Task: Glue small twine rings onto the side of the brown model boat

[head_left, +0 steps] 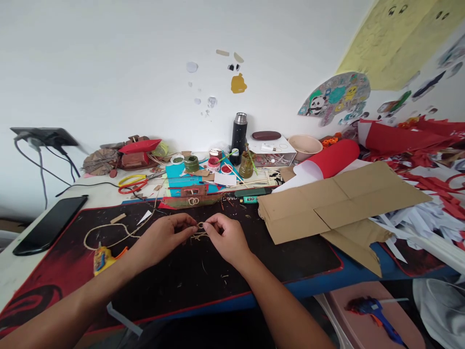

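My left hand [174, 230] pinches one side of a small loop of twine [201, 225] above the dark mat [232, 266]. On the loop's other side, the thumb and fingers of my right hand [227, 235] are pressed together. Short twine ends lie just beneath the fingertips. A longer twine strand [85, 237] curls on the mat to the left, beside a yellow glue gun [102, 261] partly hidden by my left forearm. Behind my hands sits a painted red, green and brown craft piece [192, 198] bearing a small twine ring.
Brown cardboard [298, 218] lies to the right, near a red paper roll [337, 157] and paper scraps [425, 203]. Paint jars [191, 164] and a black flask [239, 133] stand behind. Scissors [132, 183] and a phone [51, 225] are at left.
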### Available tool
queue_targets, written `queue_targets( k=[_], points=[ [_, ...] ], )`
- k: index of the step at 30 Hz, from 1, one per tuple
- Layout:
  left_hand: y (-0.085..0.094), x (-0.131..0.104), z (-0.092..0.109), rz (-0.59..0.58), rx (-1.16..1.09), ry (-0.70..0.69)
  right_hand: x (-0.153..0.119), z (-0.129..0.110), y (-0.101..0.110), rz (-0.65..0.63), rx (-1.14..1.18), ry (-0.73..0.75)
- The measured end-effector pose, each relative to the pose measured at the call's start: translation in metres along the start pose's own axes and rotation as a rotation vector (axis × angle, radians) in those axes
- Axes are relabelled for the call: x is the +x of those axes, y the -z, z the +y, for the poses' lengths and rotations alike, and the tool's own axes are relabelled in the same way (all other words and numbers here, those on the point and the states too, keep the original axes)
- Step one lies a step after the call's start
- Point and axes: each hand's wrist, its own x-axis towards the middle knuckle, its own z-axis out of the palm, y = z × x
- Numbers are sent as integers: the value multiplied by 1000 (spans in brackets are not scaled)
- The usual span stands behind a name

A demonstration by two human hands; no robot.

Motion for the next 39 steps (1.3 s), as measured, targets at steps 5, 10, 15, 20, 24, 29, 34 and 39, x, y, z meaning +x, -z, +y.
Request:
queue_targets(
  k=[5, 10, 15, 20, 24, 29, 34, 39],
  points=[
    [0, 1, 1, 27, 23, 0, 0, -1, 1, -9, -18, -3],
    [0, 1, 2, 45, 26, 10, 0, -1, 1, -13, -41, -6],
    [-1, 0, 4, 46, 24, 6, -1, 1, 0, -7, -37, 28],
    [-2, 2, 5, 53, 30, 4, -1, 1, -1, -8, -53, 18],
    [-2, 2, 2, 48, 16, 0, -1, 0, 0, -10, -71, 17],
    [-2, 1, -1, 49, -9, -2, -1, -1, 0, -10, -77, 11],
    [-2, 1, 1, 57, -19, -10, -2, 0, -1, -5, -90, 18],
    [-3, 3, 4, 47, -2, 1, -2, 0, -1, -7, -95, 20]
  ],
)
